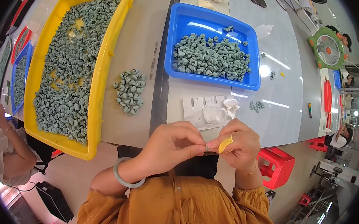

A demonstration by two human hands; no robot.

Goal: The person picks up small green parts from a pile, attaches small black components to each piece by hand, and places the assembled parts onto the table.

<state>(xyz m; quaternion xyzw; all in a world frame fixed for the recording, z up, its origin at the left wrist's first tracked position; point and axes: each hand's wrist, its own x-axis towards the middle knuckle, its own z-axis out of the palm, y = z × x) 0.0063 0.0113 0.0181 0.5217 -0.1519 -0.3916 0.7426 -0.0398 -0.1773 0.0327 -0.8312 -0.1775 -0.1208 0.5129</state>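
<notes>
- Two bare hands at work, seen in the head view: left hand [175,147] and right hand [239,143], fingertips meeting just off the near edge of the bench [141,47].
- Left grip: closed, thumb and forefinger pinched on a small greenish piece [207,148]; pale bangle [128,177] around that wrist.
- Right grip: closed, fingertips pinching the same piece from the other side; yellow wrap [226,144] on one finger. Piece mostly hidden by the fingers; its shape I cannot tell.
- Just beyond the hands: slotted white sheet [193,106] on the bench, clear round dish [215,114] on it, crumpled tissue [231,104] beside the dish.
- Blue tray [256,55], farther out: grey-green pieces [210,56] massed over its middle, a few strays near the far right corner.
- Yellow tray [100,71], large, on the person's left: similar pieces spread over most of its floor, yellow showing through in patches.
- Between the two trays: loose heap [130,92] of similar pieces directly on the bench.
- Right of the slotted sheet: small cluster [256,105] of greenish pieces.
- Surroundings: green fan [327,48] at right, red stool [276,166] below the bench edge, co-worker [12,154] at far left.
</notes>
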